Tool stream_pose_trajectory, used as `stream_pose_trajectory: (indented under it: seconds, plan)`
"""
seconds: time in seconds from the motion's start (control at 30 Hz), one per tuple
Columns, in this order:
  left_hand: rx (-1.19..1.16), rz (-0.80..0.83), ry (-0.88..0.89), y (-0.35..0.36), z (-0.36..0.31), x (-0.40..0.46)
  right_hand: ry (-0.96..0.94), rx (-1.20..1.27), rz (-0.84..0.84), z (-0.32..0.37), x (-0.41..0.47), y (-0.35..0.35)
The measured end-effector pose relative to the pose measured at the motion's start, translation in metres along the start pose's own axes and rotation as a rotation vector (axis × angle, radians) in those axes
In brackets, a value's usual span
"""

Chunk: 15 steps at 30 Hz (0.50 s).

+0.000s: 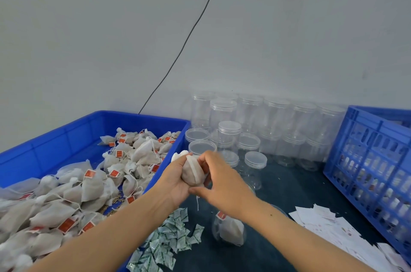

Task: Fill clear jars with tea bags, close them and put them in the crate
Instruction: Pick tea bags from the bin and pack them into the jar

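My left hand (175, 182) cradles a white mesh tea bag (191, 172) above the dark table, fingers curled round it. My right hand (220, 185) pinches the same bag from the right side; a string hangs down below it. Directly beneath, an open clear jar (229, 230) stands on the table with tea bags and a red tag inside. A blue tray (73, 136) at the left holds several loose tea bags (89, 185) with red tags. The blue slatted crate (369, 160) stands at the right with filled jars showing through its wall.
Several empty lidded clear jars (255, 129) stand in rows against the back wall. A heap of small green-printed sachets (169, 242) lies by the tray's edge. White paper slips (333, 231) are scattered at the right front. A black cable (189, 35) runs down the wall.
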<state>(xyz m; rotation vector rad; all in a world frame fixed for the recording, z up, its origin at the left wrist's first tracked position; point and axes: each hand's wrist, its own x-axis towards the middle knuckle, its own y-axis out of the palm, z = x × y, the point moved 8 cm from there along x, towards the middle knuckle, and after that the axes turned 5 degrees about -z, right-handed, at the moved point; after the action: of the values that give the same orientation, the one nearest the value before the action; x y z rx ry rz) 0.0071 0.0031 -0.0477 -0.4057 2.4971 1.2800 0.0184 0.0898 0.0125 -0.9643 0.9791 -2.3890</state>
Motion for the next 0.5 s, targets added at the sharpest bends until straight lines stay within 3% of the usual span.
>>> stream_pose_trajectory:
  seconds: [0.13,0.4,0.5]
  plan:
    - [-0.087,-0.001,0.08,0.003,-0.01,-0.001,0.043,0.163,-0.05,-0.002,-0.001,0.005]
    - [0.103,0.103,0.262,0.012,-0.019,-0.002,0.129,0.298,-0.111,-0.016,0.013,-0.063]
    - [0.241,0.137,0.31,0.014,-0.018,0.001,0.17,0.222,-0.075,-0.032,0.011,-0.084]
